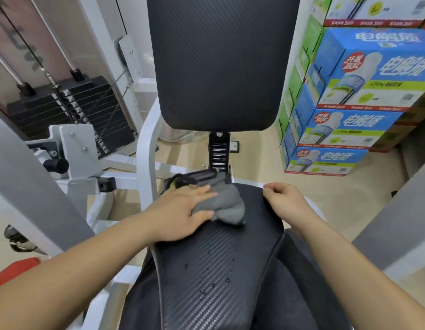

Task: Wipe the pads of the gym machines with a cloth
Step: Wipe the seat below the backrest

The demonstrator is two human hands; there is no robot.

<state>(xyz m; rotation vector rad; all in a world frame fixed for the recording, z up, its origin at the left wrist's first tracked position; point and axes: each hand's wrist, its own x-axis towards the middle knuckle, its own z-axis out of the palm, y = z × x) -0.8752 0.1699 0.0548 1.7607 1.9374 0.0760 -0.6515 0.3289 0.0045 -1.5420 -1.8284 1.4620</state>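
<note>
Droplets (212, 285) at lower centre of the seat (254, 246) lie short of the cloth (228, 206), bunched mid-frame under your flat, pressing left hand (183, 210), so far-end strokes may miss them; your right hand (285, 201), curled at the seat's right edge (grip unclear), could slip, and the back pad (218, 63) at top may be skipped.

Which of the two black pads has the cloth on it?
The lower seat pad: the left hand presses the grey cloth on it; the upright back pad is bare.
</note>
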